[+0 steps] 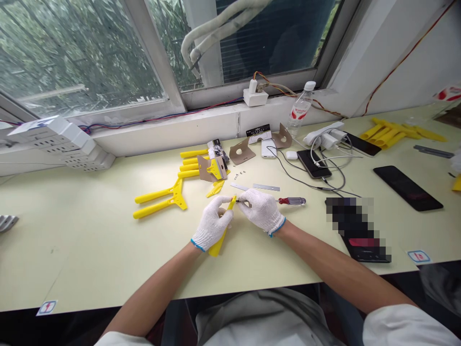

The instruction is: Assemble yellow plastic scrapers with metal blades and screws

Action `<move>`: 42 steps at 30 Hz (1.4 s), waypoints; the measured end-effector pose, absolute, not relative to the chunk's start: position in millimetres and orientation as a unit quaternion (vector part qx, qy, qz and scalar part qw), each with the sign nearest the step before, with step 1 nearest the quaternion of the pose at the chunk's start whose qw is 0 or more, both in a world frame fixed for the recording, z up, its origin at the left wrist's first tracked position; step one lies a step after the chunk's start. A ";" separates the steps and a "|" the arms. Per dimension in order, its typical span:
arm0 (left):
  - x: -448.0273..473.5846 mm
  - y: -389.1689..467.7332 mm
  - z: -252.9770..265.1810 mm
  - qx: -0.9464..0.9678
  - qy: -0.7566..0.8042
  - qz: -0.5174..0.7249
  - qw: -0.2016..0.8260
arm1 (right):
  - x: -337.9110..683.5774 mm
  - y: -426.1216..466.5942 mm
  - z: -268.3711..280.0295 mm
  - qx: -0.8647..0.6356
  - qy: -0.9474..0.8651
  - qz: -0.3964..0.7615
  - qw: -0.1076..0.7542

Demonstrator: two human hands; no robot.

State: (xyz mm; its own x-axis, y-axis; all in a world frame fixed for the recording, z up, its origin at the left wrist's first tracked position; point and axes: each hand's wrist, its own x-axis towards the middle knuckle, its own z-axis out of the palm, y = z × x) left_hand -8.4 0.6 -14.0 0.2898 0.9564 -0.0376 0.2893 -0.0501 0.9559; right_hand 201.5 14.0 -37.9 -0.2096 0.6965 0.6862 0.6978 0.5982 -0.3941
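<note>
— Pale shirt (264, 317) nearest me, then the table (108, 269). What step am I on?
— Close work, I'd judge, at the head of the yellow scraper (218, 246), which my left hand (212, 222) pinches at a tilt over the tabletop. My right hand (262, 210) bunches its fingers there; whether around the screwdriver (296, 201), I can't tell.
— Next move?
— Likely calls for a steady left hold; screws (236, 177) lie beyond.

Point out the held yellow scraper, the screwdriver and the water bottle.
Held yellow scraper (218, 244): head view, lower handle.
Screwdriver (292, 201): head view, handle.
Water bottle (300, 112): head view, label.
</note>
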 end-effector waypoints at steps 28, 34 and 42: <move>-8.0 3.1 -21.1 0.664 0.462 0.373 0.455 | 203.1 12.3 -36.5 -0.461 -0.783 -0.019 0.418; -7.9 2.8 -21.1 0.661 0.464 0.377 0.455 | 204.4 12.8 -37.9 -0.468 -0.798 -0.019 0.380; -8.9 4.6 -20.9 0.683 0.465 0.372 0.423 | 204.4 15.7 -41.5 -0.457 -0.806 -0.013 0.376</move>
State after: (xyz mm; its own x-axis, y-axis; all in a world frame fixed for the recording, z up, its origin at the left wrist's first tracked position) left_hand -8.9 4.6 -20.9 0.2917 0.9495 0.1153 0.3204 -0.2106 0.9236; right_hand 204.4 15.7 -41.5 -0.2999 0.7268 0.6179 0.7458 0.5825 -0.3231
